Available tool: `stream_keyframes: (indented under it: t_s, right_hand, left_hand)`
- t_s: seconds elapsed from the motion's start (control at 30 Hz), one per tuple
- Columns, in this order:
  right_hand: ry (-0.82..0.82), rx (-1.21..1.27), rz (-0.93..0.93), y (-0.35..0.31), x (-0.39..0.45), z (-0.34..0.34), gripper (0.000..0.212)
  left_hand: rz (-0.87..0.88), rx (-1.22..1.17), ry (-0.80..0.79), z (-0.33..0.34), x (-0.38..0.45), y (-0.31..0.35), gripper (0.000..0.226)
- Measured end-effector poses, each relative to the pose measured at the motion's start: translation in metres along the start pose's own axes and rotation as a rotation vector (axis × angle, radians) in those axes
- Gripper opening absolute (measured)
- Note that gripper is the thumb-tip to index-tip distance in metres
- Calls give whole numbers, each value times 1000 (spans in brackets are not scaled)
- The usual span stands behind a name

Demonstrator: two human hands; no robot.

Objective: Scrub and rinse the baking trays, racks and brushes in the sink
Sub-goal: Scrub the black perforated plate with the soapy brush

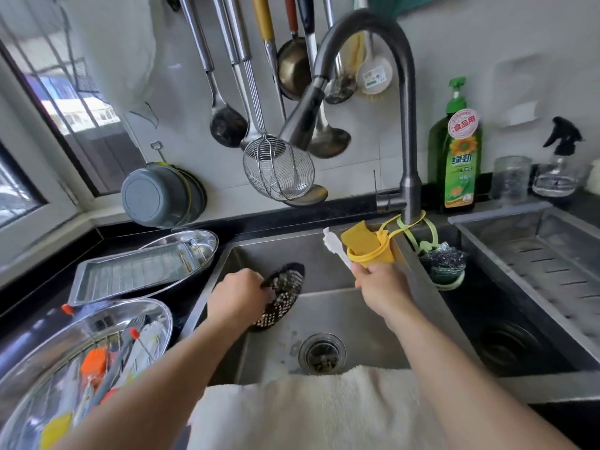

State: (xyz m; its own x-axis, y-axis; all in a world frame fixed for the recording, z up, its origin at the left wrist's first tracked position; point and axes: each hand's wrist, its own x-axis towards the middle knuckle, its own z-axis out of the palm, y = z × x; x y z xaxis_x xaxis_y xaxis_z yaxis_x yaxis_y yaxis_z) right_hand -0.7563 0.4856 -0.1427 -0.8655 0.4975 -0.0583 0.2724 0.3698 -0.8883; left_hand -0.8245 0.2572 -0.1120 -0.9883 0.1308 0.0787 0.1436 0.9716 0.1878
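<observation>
My left hand (242,295) grips the edge of a black perforated oval rack (282,295) that leans against the left wall of the steel sink (341,316). My right hand (381,284) holds a white brush (334,246) by its handle, right under the yellow hanging caddy (370,251) with a yellow sponge in it. A rectangular steel baking tray (130,274) lies in an oval steel dish on the left counter. Another oval steel dish (74,358) at the near left holds tongs, an orange silicone brush and other small tools.
The faucet (363,60) arches over the sink, with no water visible. A drain strainer (321,352) sits in the basin floor. A white towel (308,407) hangs over the front rim. Dish soap (459,151) stands behind; a second basin (506,319) and drain tray (545,254) lie right.
</observation>
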Motion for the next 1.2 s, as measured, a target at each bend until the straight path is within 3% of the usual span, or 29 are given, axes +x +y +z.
stream_keyframes:
  t_s: [0.2, 0.33, 0.47, 0.6, 0.7, 0.83, 1.0, 1.13, 1.2]
  right_hand:
    - [38, -32, -160, -45, -17, -17, 44]
    - [-123, -219, -245, -80, -16, -9, 46]
    - [-107, -214, -211, -49, -15, 26, 49]
    - [-53, -362, -242, -31, -12, 36, 58]
    - [-10, -408, -262, -31, -8, 34, 60]
    - [-40, -455, -340, -35, -17, 48, 59]
    - [-2, -477, -244, -36, -7, 36, 56]
    - [-179, -501, -329, -38, -23, 48, 52]
    - [-108, -517, -292, -40, -15, 43, 53]
  left_hand:
    - [-337, -1397, -163, 15, 5, -10, 18]
    - [-361, -1723, -180, 37, 7, -13, 24]
    - [-347, -1790, -239, 45, 5, -24, 20]
    - [-224, -1787, -338, 42, 1, -14, 42]
    - [-142, -1745, -413, 44, 3, -8, 45]
    - [-85, -1640, -385, 48, -1, -2, 32]
    - [-39, -1564, -324, 48, -1, -1, 39]
    - [-31, -1503, -322, 49, 0, -4, 27]
    - [-25, -1507, -322, 48, 0, -4, 32]
